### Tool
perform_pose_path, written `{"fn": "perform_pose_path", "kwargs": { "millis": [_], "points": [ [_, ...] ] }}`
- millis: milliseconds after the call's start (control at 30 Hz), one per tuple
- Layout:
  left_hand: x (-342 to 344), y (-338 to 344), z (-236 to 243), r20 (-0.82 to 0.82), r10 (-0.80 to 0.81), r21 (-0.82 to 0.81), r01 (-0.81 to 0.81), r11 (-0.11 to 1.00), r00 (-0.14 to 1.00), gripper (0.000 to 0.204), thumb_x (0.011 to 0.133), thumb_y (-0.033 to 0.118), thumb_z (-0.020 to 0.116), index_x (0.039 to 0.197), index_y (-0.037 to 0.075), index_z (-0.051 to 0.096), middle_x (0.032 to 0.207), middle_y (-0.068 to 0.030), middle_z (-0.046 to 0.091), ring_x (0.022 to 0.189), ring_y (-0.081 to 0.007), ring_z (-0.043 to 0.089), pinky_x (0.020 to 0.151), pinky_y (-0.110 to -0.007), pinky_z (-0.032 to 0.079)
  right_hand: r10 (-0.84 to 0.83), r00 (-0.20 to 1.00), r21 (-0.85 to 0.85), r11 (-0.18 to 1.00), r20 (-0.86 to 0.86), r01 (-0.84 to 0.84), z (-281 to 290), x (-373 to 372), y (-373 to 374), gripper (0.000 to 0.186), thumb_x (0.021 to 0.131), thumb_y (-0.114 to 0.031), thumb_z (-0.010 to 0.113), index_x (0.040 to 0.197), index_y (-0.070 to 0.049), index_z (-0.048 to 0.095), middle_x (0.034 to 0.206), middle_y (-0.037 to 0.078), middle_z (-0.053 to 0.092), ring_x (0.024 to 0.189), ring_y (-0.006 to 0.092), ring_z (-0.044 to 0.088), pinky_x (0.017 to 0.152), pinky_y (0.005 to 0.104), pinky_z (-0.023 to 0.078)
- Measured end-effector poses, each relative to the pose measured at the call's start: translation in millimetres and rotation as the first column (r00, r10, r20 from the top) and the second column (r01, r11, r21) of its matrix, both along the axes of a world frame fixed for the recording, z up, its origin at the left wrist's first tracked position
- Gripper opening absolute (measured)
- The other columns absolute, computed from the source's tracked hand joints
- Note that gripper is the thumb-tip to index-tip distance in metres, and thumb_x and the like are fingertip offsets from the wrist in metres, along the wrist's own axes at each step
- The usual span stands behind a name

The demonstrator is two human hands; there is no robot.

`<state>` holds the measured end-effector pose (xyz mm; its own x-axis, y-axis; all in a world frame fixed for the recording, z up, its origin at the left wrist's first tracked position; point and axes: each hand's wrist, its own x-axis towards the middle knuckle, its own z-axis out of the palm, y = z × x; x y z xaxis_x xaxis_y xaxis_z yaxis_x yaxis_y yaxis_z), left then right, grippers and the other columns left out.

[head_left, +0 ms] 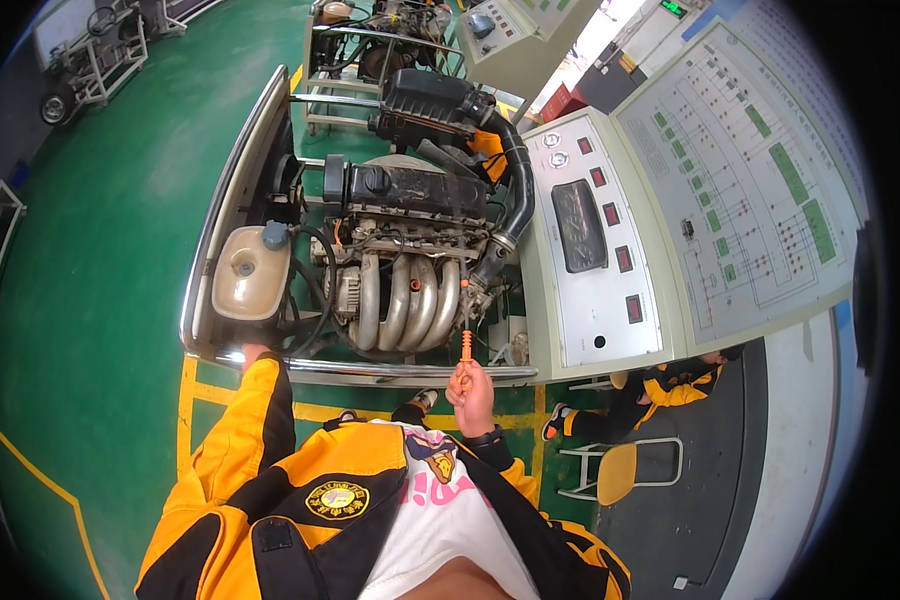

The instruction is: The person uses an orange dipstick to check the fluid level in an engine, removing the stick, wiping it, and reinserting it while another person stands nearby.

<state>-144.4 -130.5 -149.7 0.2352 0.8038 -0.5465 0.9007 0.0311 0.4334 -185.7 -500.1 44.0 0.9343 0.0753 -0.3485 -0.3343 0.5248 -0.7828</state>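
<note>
My right hand [473, 400] is closed round the lower end of an orange dipstick [466, 346], held upright in front of the engine. Its handle is ribbed, and a thin shaft seems to run up from it toward a small orange piece on the engine. Silver curved intake pipes [398, 305] lie just left of it. My left hand [256, 354] is at the chrome front rail [400, 370] of the engine stand, below the beige coolant tank [251, 272]; its fingers are mostly hidden. The engine's black top cover [415, 190] lies behind the pipes.
To the right stands a control panel [605, 330] with gauges and small displays, beside a sloping diagram board [760, 170]. Another person [682, 385] sits at the lower right near a yellow-seated chair [617, 474]. A second engine stand [385, 50] is behind. Green floor [130, 200] extends left.
</note>
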Motion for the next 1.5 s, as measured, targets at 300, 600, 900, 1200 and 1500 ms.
{"fn": "perform_pose_path", "kwargs": {
  "millis": [300,600,900,1200,1500],
  "points": [
    [-2.5,-20.8,71.6,-0.042,-0.188,-0.078,0.184,0.980,0.981,0.047,0.081,0.029,0.064,0.116,0.000,0.049,0.117,-0.0209,0.056,0.111,-0.0341,0.054,0.093,-0.036,0.042,0.011,0.998,0.026,1.000,0.054,-0.013,2.2,-5.9,-5.3,0.023,0.093,-0.020,0.040,0.073,-0.009,0.038,0.052,0.000,0.033,0.042,0.0075,0.028,0.041,0.0220,0.024],
    [3.3,-12.7,49.7,-0.076,-0.335,-0.044,0.333,0.942,0.939,0.046,0.079,0.019,0.067,0.117,0.000,0.050,0.117,-0.0199,0.056,0.110,-0.0329,0.055,0.092,-0.035,0.043,0.049,0.999,-0.175,0.983,0.000,-0.048,-0.8,-5.8,-7.4,0.013,0.093,-0.017,0.045,0.085,-0.007,0.045,0.066,0.004,0.053,0.050,0.0080,0.044,0.046,0.0196,0.033],
    [1.5,-6.4,26.4,-0.082,-0.244,-0.037,0.242,0.970,0.966,0.049,0.077,0.019,0.068,0.117,-0.001,0.047,0.115,-0.0206,0.058,0.109,-0.0325,0.056,0.092,-0.035,0.043,0.150,0.965,-0.189,0.963,-0.216,-0.192,-25.8,-6.5,-10.6,0.017,0.093,-0.022,0.046,0.089,-0.007,0.052,0.069,0.003,0.057,0.051,0.0066,0.046,0.045,0.0182,0.033],
    [1.1,-7.2,32.5,-0.030,-0.280,-0.030,0.279,0.960,0.960,0.053,0.073,0.016,0.072,0.116,-0.003,0.048,0.114,-0.0208,0.058,0.109,-0.0318,0.056,0.090,-0.034,0.044,0.070,0.968,-0.040,0.996,-0.240,-0.082,-35.3,-8.9,-17.1,0.030,0.097,-0.033,0.037,0.084,-0.008,0.048,0.062,0.000,0.044,0.046,0.0051,0.034,0.043,0.0175,0.026],
    [4.2,-6.3,-2.2,-0.076,-0.346,0.120,0.353,0.928,0.935,0.028,0.083,0.027,0.056,0.102,0.007,0.059,0.100,-0.0203,0.064,0.099,-0.0355,0.060,0.079,-0.040,0.047,-0.199,0.961,-0.598,0.753,0.191,0.274,-15.1,-18.8,-62.0,0.010,0.084,-0.009,0.050,0.075,-0.009,0.051,0.062,-0.009,0.035,0.050,-0.0001,0.029,0.043,0.0172,0.021]
  ]
}}
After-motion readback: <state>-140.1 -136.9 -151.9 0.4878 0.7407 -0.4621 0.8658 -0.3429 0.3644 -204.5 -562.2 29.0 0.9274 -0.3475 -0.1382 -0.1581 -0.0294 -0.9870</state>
